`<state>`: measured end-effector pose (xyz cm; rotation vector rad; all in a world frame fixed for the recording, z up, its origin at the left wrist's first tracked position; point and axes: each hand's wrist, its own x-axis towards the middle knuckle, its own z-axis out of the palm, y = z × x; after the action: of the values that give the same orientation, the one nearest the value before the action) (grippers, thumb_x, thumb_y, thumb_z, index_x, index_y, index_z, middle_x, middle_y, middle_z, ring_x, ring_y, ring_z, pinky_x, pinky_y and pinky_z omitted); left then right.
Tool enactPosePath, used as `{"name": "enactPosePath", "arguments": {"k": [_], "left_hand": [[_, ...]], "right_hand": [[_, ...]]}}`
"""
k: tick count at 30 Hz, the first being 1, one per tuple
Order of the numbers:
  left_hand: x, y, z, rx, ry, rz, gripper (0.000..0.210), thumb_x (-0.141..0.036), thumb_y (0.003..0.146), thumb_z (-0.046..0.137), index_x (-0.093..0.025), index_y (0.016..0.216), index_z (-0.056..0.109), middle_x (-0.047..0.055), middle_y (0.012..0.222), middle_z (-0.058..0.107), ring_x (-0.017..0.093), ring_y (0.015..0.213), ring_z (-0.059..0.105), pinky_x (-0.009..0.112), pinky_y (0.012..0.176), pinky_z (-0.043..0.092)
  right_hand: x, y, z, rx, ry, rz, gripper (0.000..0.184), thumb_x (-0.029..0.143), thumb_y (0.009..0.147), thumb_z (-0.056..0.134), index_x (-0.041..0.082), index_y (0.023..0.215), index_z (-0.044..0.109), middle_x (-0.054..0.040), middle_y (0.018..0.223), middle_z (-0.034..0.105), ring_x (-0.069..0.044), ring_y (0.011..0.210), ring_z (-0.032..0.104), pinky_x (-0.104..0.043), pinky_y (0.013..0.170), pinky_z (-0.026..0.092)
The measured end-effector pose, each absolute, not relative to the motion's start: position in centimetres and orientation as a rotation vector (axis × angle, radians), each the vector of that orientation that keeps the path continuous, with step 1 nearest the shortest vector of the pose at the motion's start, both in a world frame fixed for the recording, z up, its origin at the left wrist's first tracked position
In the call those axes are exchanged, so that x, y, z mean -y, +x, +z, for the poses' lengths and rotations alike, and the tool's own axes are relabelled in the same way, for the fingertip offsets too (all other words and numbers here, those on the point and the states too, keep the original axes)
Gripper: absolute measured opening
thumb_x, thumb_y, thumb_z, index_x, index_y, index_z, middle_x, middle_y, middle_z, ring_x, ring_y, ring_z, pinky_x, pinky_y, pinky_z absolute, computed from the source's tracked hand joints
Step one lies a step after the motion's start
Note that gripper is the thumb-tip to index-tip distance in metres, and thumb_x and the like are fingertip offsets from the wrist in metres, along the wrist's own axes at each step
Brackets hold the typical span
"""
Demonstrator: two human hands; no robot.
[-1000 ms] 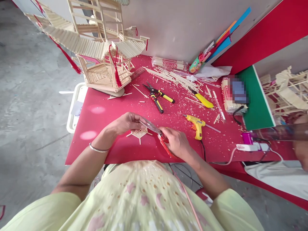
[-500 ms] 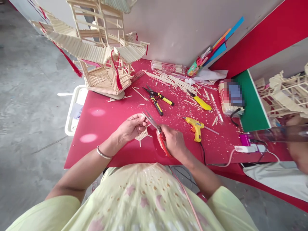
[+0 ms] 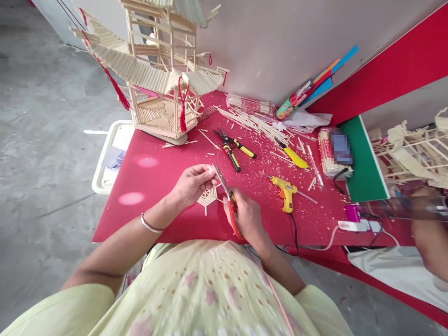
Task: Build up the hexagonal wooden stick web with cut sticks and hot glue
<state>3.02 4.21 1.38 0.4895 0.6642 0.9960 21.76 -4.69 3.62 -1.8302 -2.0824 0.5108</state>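
Observation:
My left hand (image 3: 196,184) is closed in a pinch on a thin, pale wooden stick (image 3: 213,168), mostly hidden by the fingers. Close beside those fingertips are the slim blades of red-handled scissors (image 3: 224,181). My right hand (image 3: 247,212) is wrapped round the scissors' handles. The blades look slightly apart; whether they touch the stick I cannot tell. Beneath my left hand, a web-shaped piece of pale sticks (image 3: 207,198) lies on the red table (image 3: 168,186), partly covered by the fingers.
A stick-built pagoda (image 3: 157,112) with red tassels stands at the back left. Beyond my hands lie pliers (image 3: 233,149), loose sticks (image 3: 252,122) and a yellow-handled knife (image 3: 296,157). A yellow glue gun (image 3: 285,192) is at right. Another person's arm (image 3: 430,233) shows at the right edge.
The view has shifted a little, so the pagoda and tools sit further right and lower. My right hand and the scissors have turned more upright, still close to my left fingertips.

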Motion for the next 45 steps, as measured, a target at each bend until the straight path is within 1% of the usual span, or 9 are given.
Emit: {"name": "enactPosePath", "arguments": {"k": [6, 13, 16, 21, 26, 32, 38, 41, 45], "left_hand": [[-4.0, 3.3, 0.8, -0.664, 0.485, 1.021, 0.029, -0.03, 0.07, 0.095, -0.013, 0.081, 0.074, 0.003, 0.073, 0.073, 0.009, 0.063, 0.068, 0.018, 0.061, 0.056], [-4.0, 3.6, 1.3, -0.662, 0.449, 1.085, 0.031, -0.028, 0.064, 0.098, -0.013, 0.079, 0.075, 0.001, 0.071, 0.073, 0.01, 0.061, 0.07, 0.018, 0.061, 0.057], [-4.0, 3.6, 1.2, -0.665, 0.44, 1.084, 0.031, -0.027, 0.064, 0.097, -0.013, 0.079, 0.075, 0.001, 0.071, 0.073, 0.01, 0.06, 0.07, 0.018, 0.061, 0.057], [-4.0, 3.6, 1.0, -0.686, 0.437, 1.077, 0.031, -0.027, 0.065, 0.097, -0.012, 0.081, 0.075, 0.002, 0.07, 0.073, 0.01, 0.061, 0.07, 0.018, 0.061, 0.057], [-4.1, 3.7, 1.2, -0.702, 0.449, 1.084, 0.031, -0.028, 0.065, 0.097, -0.012, 0.08, 0.075, 0.003, 0.07, 0.074, 0.009, 0.06, 0.069, 0.017, 0.059, 0.055], [-3.8, 3.8, 1.5, -0.719, 0.459, 1.092, 0.032, -0.029, 0.064, 0.098, -0.013, 0.08, 0.075, 0.002, 0.068, 0.073, 0.01, 0.059, 0.069, 0.017, 0.055, 0.053], [-3.4, 3.9, 1.4, -0.727, 0.45, 1.066, 0.031, -0.029, 0.064, 0.097, -0.012, 0.078, 0.076, 0.003, 0.068, 0.073, 0.009, 0.06, 0.068, 0.016, 0.058, 0.053], [-3.2, 4.1, 1.1, -0.731, 0.444, 1.05, 0.03, -0.029, 0.065, 0.097, -0.012, 0.079, 0.076, 0.004, 0.069, 0.074, 0.009, 0.061, 0.068, 0.016, 0.058, 0.053], [-3.0, 4.3, 1.0, -0.751, 0.451, 1.056, 0.031, -0.03, 0.065, 0.097, -0.013, 0.08, 0.076, 0.003, 0.069, 0.074, 0.009, 0.061, 0.068, 0.015, 0.056, 0.05]], "right_hand": [[4.8, 21.6, 3.9, 2.073, -1.842, 0.564, 0.035, 0.034, 0.099, 0.053, 0.022, 0.131, 0.059, -0.0076, 0.102, 0.078, -0.024, 0.087, 0.073, -0.03, 0.07, 0.045], [4.8, 21.2, 3.8, 2.046, -1.859, 0.61, 0.042, 0.029, 0.096, 0.057, 0.023, 0.137, 0.055, -0.0076, 0.111, 0.076, -0.024, 0.093, 0.072, -0.03, 0.074, 0.045], [4.7, 21.1, 3.7, 2.035, -1.853, 0.64, 0.043, 0.029, 0.095, 0.057, 0.022, 0.138, 0.055, -0.0084, 0.111, 0.076, -0.025, 0.093, 0.072, -0.03, 0.073, 0.044], [4.6, 21.2, 3.9, 2.019, -1.853, 0.696, 0.038, 0.028, 0.095, 0.055, 0.023, 0.132, 0.058, -0.0062, 0.098, 0.076, -0.023, 0.081, 0.07, -0.029, 0.068, 0.04], [4.4, 21.2, 4.2, 2.01, -1.836, 0.748, 0.031, 0.028, 0.094, 0.055, 0.022, 0.124, 0.06, -0.0055, 0.091, 0.076, -0.021, 0.076, 0.067, -0.028, 0.065, 0.037], [4.4, 21.2, 3.7, 1.998, -1.877, 0.713, 0.03, 0.026, 0.091, 0.051, 0.022, 0.119, 0.063, -0.0032, 0.077, 0.073, -0.02, 0.065, 0.065, -0.027, 0.059, 0.032], [4.4, 22.0, 3.6, 2.029, -1.895, 0.695, 0.035, 0.026, 0.092, 0.049, 0.021, 0.122, 0.066, -0.0031, 0.07, 0.071, -0.021, 0.061, 0.066, -0.027, 0.06, 0.037], [4.6, 22.3, 3.7, 2.01, -1.88, 0.74, 0.034, 0.027, 0.092, 0.05, 0.021, 0.122, 0.066, -0.0029, 0.069, 0.071, -0.02, 0.061, 0.067, -0.026, 0.062, 0.041], [4.9, 22.5, 3.8, 1.947, -1.859, 0.82, 0.032, 0.029, 0.094, 0.05, 0.021, 0.12, 0.068, -0.0019, 0.066, 0.069, -0.019, 0.059, 0.065, -0.025, 0.06, 0.043]]}}
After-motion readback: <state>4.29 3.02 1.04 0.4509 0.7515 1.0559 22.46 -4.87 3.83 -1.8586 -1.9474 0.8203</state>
